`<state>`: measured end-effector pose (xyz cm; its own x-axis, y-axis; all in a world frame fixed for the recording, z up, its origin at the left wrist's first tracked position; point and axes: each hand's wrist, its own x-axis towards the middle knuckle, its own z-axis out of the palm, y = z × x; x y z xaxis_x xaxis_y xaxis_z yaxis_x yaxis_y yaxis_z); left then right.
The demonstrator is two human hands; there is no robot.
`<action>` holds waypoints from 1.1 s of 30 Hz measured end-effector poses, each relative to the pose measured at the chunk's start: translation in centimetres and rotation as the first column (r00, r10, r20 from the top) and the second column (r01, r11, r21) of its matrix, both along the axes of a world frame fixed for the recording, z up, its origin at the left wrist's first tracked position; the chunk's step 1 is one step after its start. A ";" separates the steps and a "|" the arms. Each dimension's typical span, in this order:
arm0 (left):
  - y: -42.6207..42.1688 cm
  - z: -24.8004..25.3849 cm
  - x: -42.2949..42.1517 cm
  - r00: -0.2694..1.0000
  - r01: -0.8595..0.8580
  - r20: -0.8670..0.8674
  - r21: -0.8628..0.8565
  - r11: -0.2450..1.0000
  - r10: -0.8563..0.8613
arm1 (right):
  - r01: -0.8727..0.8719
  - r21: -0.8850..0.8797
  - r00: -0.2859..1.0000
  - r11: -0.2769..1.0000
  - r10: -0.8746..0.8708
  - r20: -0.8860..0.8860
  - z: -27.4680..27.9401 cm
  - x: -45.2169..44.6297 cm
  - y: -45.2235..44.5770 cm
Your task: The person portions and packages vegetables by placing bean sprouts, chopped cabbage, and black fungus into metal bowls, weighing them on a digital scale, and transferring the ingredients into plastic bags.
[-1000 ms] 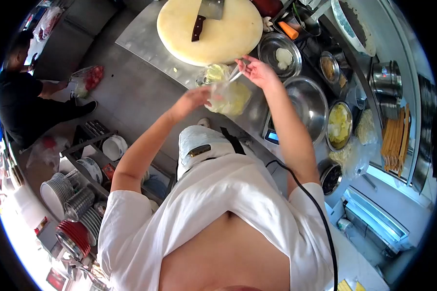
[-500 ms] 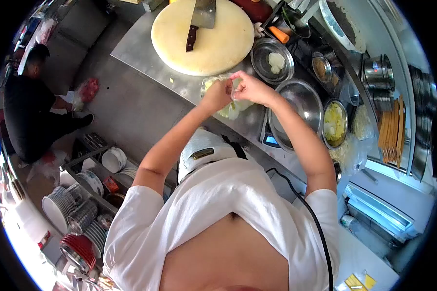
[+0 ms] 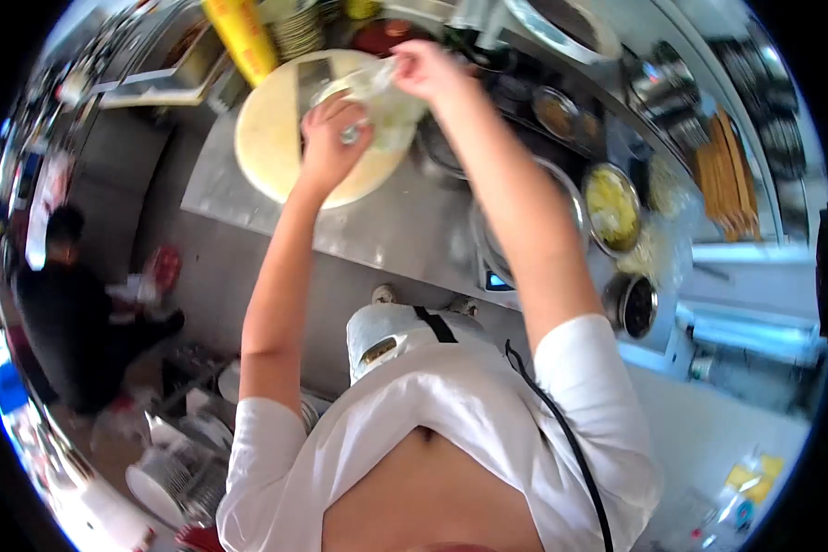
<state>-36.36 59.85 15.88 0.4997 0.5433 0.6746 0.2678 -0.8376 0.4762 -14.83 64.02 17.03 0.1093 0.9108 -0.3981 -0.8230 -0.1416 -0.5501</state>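
Observation:
A clear plastic bag (image 3: 391, 124) with pale green pieces inside hangs over the right part of the round cutting board (image 3: 262, 143). My right hand (image 3: 423, 69) is raised at the far side, its fingers closed on the bag's upper end. My left hand (image 3: 334, 133) is lower and to the left, over the board, its fingers curled round another part of the bag. Motion blurs the bag and both hands. Beside my left hand a cleaver (image 3: 315, 75) lies on the board, partly hidden.
Right of the board are a steel bowl (image 3: 440, 152), a larger bowl (image 3: 575, 198) by a lit scale display (image 3: 497, 281), and a bowl of chopped yellow-green vegetable (image 3: 612, 207). A yellow roll (image 3: 239, 39) stands behind. At left a person (image 3: 64, 313) in black crouches.
Both hands have moved from the counter's front edge, forward and up over the cutting board, carrying the bag. They are farther apart now. The camera view has shifted too.

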 end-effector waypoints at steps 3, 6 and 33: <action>2.3 -7.0 1.1 0.989 0.086 -0.094 -0.241 0.967 -0.112 | -0.073 -0.015 0.936 0.997 0.074 0.344 -8.8 -1.5 2.2; 2.0 -12.2 1.8 0.954 0.036 -0.290 -0.157 0.987 -0.081 | 0.126 -0.162 0.227 0.979 0.131 0.965 -8.6 -4.2 -1.7; -34.7 -14.2 8.1 0.871 -0.385 -0.122 -0.770 0.509 0.475 | 0.249 -0.668 -0.382 0.701 0.705 0.597 -16.8 37.3 -38.0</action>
<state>-28.28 25.18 1.64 0.0215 0.9982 -0.0564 0.4115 0.0426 0.9104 22.42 25.99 0.24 0.5392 0.7580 -0.3670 0.7688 -0.6209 -0.1528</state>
